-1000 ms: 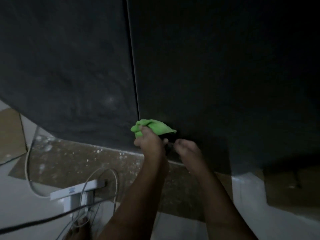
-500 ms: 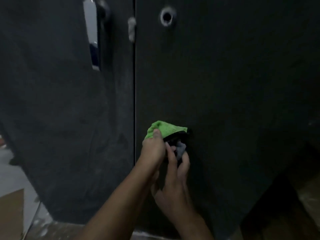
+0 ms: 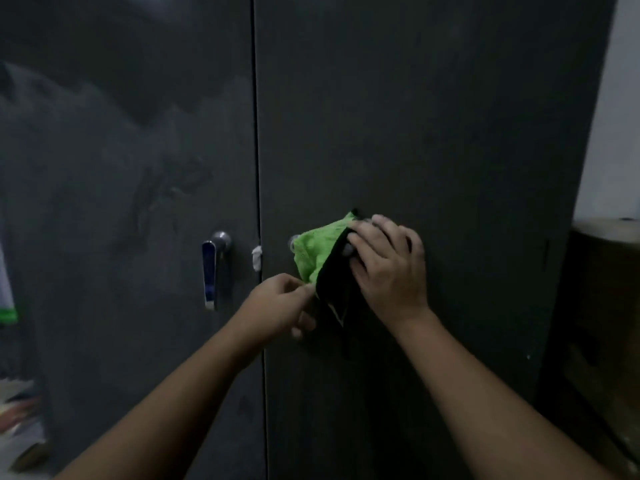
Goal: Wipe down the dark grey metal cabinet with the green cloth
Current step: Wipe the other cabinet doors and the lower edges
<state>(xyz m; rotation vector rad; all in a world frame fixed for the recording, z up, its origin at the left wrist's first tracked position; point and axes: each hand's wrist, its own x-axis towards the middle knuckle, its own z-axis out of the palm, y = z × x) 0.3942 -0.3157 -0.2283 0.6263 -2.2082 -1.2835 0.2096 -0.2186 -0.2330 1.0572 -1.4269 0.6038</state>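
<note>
The dark grey metal cabinet (image 3: pixel 433 133) fills the view, its two doors meeting at a vertical seam. A green cloth (image 3: pixel 317 249) with a black underside lies against the right door at handle height. My right hand (image 3: pixel 389 268) presses flat on the cloth's right part, fingers spread. My left hand (image 3: pixel 280 306) pinches the cloth's lower left corner between thumb and fingers. The cloth partly covers a round lock on the right door.
A chrome lever handle (image 3: pixel 213 268) sits on the left door, with a small white latch tab (image 3: pixel 257 258) at the seam. A brown box or cabinet (image 3: pixel 602 306) stands to the right, below a pale wall. Papers lie at lower left (image 3: pixel 17 407).
The view has risen from the cabinet's base to handle height. Both hands and the cloth moved up the right door; my right hand now lies flat on the cloth, my left pinches its corner.
</note>
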